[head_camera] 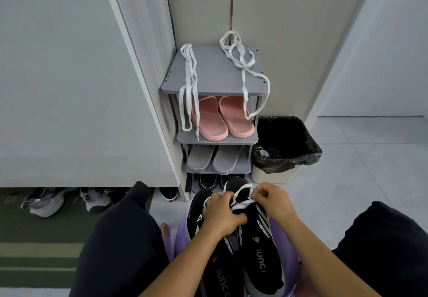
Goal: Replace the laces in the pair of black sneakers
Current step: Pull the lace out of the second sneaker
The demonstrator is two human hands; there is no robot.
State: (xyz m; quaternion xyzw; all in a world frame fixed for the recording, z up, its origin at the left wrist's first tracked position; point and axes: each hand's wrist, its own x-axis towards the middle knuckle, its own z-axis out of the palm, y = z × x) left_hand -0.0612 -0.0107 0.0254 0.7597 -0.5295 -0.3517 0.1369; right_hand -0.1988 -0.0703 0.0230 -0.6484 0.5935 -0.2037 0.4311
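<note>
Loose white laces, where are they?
Head view, centre: the laces drape over the grey shoe rack's top shelf, one left, one right, ends hanging beside the pink slippers.

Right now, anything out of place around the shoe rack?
Two loose white laces sprawl on the rack's top shelf, ends dangling over its front edge past the pink slippers. Nothing looks spilled or damaged.

lace [240,206] partly hidden by left hand [220,215], right hand [273,201]
</note>
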